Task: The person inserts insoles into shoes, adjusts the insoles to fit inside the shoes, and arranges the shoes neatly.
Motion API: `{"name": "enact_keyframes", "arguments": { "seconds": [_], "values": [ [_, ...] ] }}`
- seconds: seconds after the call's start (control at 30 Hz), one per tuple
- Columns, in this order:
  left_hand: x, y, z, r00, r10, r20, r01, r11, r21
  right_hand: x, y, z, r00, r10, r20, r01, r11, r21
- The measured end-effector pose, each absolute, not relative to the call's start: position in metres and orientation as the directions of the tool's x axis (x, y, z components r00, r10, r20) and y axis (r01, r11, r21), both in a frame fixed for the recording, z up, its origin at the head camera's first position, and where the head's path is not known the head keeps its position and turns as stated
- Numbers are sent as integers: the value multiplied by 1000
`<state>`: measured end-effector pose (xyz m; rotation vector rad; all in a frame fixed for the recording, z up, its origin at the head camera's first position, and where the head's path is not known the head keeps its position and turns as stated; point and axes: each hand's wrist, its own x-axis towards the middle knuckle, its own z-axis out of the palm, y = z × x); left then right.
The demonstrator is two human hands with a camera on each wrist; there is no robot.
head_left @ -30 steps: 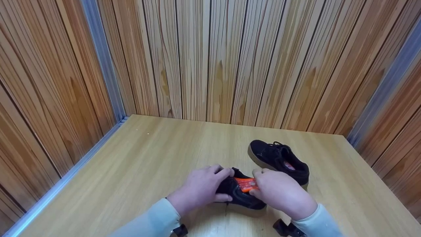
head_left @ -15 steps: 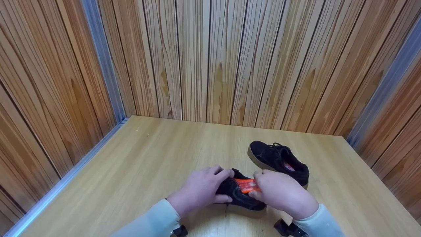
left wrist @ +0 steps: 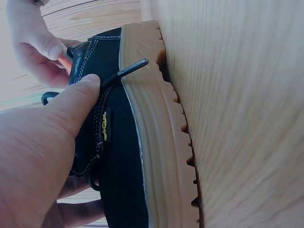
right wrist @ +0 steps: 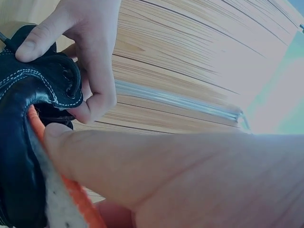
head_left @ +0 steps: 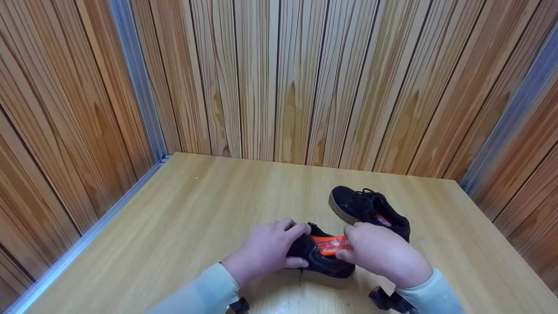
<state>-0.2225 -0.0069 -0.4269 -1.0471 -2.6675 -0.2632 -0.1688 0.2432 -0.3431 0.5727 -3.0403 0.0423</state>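
Note:
A black shoe (head_left: 326, 267) with a thick gum-coloured sole (left wrist: 159, 137) stands upright on the table, its toe to the left. My left hand (head_left: 263, 248) grips it over the front, thumb on the near side and fingers across the far side. An orange-red insole (head_left: 328, 245) sticks up out of the shoe's opening. Its heel end is pinched by my right hand (head_left: 386, 253); the front end is hidden inside the shoe. In the right wrist view the orange edge of the insole, with its pale underside, slants up past the shoe's collar (right wrist: 21, 156).
A second black shoe (head_left: 355, 205) lies behind and to the right, near my right hand, a patterned insole visible inside. The wooden table (head_left: 209, 205) is bounded by wood-panelled walls (head_left: 279, 87) at the back and sides.
My right hand has shifted slightly right, drawing the insole along, so a longer stretch of orange shows above the opening. The left hand and both shoes stay almost where they were.

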Motion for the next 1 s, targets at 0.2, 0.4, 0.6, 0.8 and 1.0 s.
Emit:
{"name": "enact_keyframes", "arguments": {
  "seconds": [0.2, 0.4, 0.6, 0.8, 1.0],
  "values": [
    [-222, -8, -428, -688, 645, 332, 697, 715, 58, -168, 242, -345, -921, -382, 77, -383, 924, 1],
    [-222, -8, -427, -703, 641, 309, 687, 724, 59, -168, 240, -347, -918, -388, 87, -388, 921, 10],
    [-222, -7, -424, -707, 639, 304, 683, 728, 58, -168, 238, -348, -916, -386, 111, -386, 922, 23],
    [-222, -7, -424, -705, 641, 303, 684, 728, 51, -168, 236, -349, -921, -375, 110, -375, 927, 21],
    [-222, -7, -426, -708, 637, 304, 681, 730, 54, -169, 234, -355, -912, -388, 134, -385, 921, 49]
  ]
}}
